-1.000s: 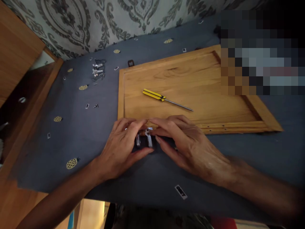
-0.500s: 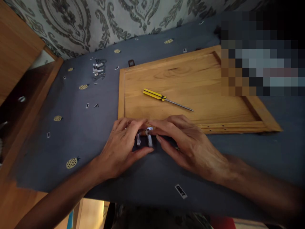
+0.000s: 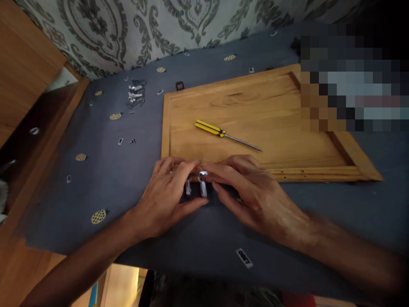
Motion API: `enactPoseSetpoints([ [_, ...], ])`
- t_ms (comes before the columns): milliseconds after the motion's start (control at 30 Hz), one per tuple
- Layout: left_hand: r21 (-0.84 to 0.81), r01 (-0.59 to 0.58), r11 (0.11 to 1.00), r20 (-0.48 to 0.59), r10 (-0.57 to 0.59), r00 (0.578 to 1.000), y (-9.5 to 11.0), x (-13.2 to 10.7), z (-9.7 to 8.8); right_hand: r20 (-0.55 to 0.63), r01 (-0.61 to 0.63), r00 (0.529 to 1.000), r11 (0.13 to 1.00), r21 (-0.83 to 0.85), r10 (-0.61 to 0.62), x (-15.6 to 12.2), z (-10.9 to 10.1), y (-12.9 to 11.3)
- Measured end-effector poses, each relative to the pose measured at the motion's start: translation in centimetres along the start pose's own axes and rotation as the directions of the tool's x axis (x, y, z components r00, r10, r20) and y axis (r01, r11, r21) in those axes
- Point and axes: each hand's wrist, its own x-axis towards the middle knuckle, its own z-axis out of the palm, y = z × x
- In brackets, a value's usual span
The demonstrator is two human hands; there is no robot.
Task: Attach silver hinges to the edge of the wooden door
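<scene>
A metal cabinet hinge (image 3: 203,189) sits at the near-left edge of a framed wooden cabinet door (image 3: 179,145), its shiny arms sticking out toward me. My left hand (image 3: 161,198) curls around it from the left, thumb at the end of one arm and fingers over the door's edge. From the right, my right hand (image 3: 255,196) presses its index finger against the hinge, with the thumb just beside it. Part of the hinge is hidden under my fingers. Beyond my hands, a yellow-handled screwdriver (image 3: 209,128) lies on the door panel.
Several metal hinge parts (image 3: 136,94) and a few screws (image 3: 132,141) lie on the blue patterned cloth (image 3: 134,170) to the left. A small brown square piece (image 3: 180,86) is behind the door. Wooden furniture (image 3: 73,98) borders the left side; a patterned wall (image 3: 153,34) stands behind.
The view has shifted slightly, so everything sits a little further right and lower. Both hands keep the same hold at the hinge.
</scene>
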Motion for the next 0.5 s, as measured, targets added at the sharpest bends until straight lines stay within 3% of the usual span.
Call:
enactPoseSetpoints([
  [500,0.026,0.031,0.999,-0.024,-0.031,0.999,-0.22,-0.23,-0.23,-0.005,0.011,1.000,0.999,-0.030,-0.011,0.20,0.16,-0.07],
])
